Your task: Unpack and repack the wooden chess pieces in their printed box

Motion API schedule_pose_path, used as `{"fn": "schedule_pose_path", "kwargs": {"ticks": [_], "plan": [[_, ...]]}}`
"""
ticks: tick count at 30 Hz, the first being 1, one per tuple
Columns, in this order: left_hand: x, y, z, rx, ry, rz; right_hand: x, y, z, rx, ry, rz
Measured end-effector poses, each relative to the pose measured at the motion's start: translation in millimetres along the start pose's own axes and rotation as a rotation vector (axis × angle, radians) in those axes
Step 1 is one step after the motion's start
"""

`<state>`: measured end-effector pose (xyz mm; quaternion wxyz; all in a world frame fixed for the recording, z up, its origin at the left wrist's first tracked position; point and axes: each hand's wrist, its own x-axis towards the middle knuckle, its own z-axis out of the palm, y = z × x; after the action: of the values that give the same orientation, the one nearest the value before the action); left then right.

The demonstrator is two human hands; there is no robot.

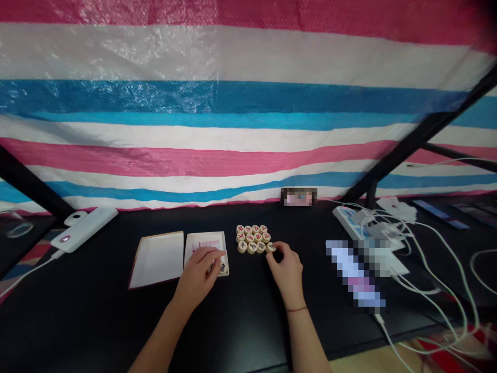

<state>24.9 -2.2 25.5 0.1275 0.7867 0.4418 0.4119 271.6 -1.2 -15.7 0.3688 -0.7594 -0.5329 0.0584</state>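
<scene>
Right hand [286,265] pinched on wooden piece [271,247] | cluster [252,238] set just left of it | left hand [202,267] laid on box [206,240], grip cannot be told

The black surface [97,311] carries a white power bank [83,229] at far left, its cable [29,272] trailing off the edge. In the middle lie a white lid [157,259] and, just beside it, an open box [205,241]. Right of the box, round pieces [252,238] sit in tight rows, and the front row's last piece [271,247] juts right. At far right lies a power strip [344,213] with white chargers [396,210].
</scene>
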Motion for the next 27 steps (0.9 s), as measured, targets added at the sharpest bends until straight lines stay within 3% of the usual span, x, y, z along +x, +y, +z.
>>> {"fn": "schedule_pose_path", "kwargs": {"ticks": [10, 13, 16, 18, 22, 24, 27], "plan": [[-1.0, -2.8, 1.8, -0.002, 0.017, -0.003, 1.2, -0.8, 0.1, -0.018, -0.035, 0.012], [1.1, -8.5, -3.8, 0.026, 0.018, -0.029, -0.6, -7.4, -4.5, 0.036, 0.095, -0.055], [6.9, -23.2, -17.1, 0.089, 0.051, -0.094, -10.5, -26.6, -7.3, 0.181, 0.251, -0.234], [10.3, -33.6, -27.5, 0.137, 0.034, -0.109, -20.9, -43.8, -5.3, 0.272, 0.117, -0.398], [6.6, -41.0, -41.2, 0.258, -0.141, -0.098, -38.2, -71.0, 5.1, 0.222, -0.354, -0.611], [-0.2, -38.8, -42.9, 0.323, -0.201, -0.097, -41.2, -76.2, 9.6, 0.167, -0.455, -0.648], [-10.0, -36.6, -42.6, 0.372, -0.23, -0.101, -40.4, -76.5, 12.8, 0.128, -0.485, -0.65]]}}
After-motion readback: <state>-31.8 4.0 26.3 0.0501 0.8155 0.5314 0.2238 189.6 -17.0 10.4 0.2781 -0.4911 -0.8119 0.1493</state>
